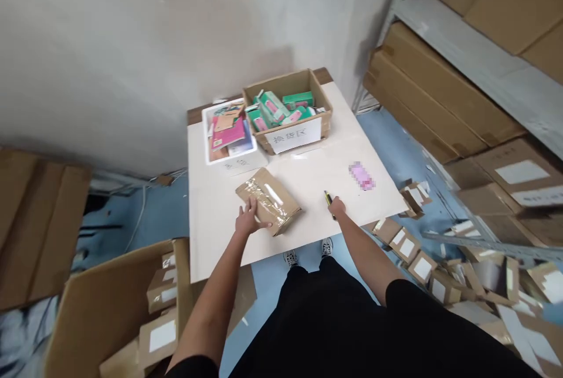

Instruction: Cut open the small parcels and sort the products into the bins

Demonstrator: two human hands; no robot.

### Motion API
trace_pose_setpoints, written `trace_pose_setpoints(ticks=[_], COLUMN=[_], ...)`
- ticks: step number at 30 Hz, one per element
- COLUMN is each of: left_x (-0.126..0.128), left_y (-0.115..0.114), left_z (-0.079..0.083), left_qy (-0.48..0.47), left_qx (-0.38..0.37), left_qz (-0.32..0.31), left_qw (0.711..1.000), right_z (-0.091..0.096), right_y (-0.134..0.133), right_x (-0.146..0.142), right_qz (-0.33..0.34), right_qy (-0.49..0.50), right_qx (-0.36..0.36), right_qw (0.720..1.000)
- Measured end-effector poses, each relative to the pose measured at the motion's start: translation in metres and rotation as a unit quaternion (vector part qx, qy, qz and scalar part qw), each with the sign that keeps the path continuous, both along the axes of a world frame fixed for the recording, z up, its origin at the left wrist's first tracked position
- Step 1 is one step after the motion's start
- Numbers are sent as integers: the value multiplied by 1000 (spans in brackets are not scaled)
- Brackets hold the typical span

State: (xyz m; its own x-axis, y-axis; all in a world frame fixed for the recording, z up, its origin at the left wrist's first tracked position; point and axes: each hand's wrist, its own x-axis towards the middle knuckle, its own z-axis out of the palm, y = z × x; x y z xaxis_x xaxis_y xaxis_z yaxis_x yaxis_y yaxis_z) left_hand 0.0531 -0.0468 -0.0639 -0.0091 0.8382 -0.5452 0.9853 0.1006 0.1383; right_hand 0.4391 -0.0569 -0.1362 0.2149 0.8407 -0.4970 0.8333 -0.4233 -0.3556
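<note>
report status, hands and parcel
Left hand open, resting on parcel at its near end. Right hand shut on yellow tool, apart from parcel. Pink item lies past right hand, not between them.

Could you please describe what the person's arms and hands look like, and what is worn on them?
The left hand and the right hand are bare, with no gloves. The forearms are uncovered; short black sleeves cover only the upper arms. No watch, ring or bracelet shows.
</note>
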Motion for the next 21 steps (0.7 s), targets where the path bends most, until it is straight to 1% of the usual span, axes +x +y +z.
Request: trace_pose_setpoints(ticks=[2,5,8,10,11,13,15,17,19,21], left_x=[1,1,1,0,0,-1,-1,0,1,1], left_y=[2,3,3,3,3,2,1,1,0,0], left_z=[-1,-5,-13,-19,-21,-25,-26,-26,-27,-27], left_qy=[-11,-32,-60,-78,-85,-101,-117,-127,-132,-140], left_qx=[-7,-13,-21,-20,-16,-8,1,7,6,4], left_qz=[16,41,67,82,88,98,106,110,107,101], left_qw=[1000,999,996,993,992,990,987,986,985,985], right_z=[14,41,70,85,90,93,89,83,79,79], right_y=[12,35,57,67,71,76,76,74,71,68], right_x=[-15,-46,-97,-139,-159,-195,-218,-228,-231,-232], right_qz=[29,60,104,162,189,234,260,273,281,285], right_qy=[8,13,66,117,127,130,113,88,61,31], right_qx=[20,50,103,132,144,153,133,106,84,57], right_qw=[999,997,987,971,963,951,950,952,954,956])
